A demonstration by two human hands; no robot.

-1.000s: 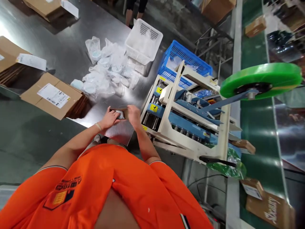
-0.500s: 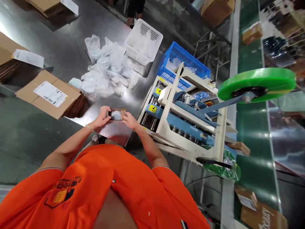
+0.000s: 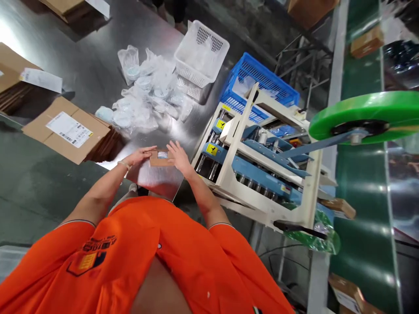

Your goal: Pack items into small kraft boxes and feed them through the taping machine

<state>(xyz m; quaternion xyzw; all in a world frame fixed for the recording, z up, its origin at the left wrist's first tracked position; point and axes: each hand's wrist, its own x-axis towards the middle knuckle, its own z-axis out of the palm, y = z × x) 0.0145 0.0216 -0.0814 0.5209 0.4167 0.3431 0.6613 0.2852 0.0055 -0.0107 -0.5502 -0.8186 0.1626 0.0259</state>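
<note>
A small brown carton (image 3: 161,162) lies on the metal table near its front corner, its side flaps folded inward. Between the flaps a pale wrapped item (image 3: 162,155) shows. My left hand (image 3: 141,154) rests against the carton's left end with its fingers stretched out. On the right end lies my right hand (image 3: 178,157), its fingers spread over the flap. Beyond the carton is a heap of clear bags with pale blue round items (image 3: 137,98).
Flat cardboard with a label (image 3: 58,128) is stacked on the left. A white basket (image 3: 201,54) and a blue crate (image 3: 262,80) stand beyond. On the right are a taping machine (image 3: 248,174), a green tape roll (image 3: 363,115) and a green conveyor (image 3: 363,187).
Both end flaps of the carton have come down over the item. My fingers have gone from gripping its ends to lying stretched out. The view has shifted slightly.
</note>
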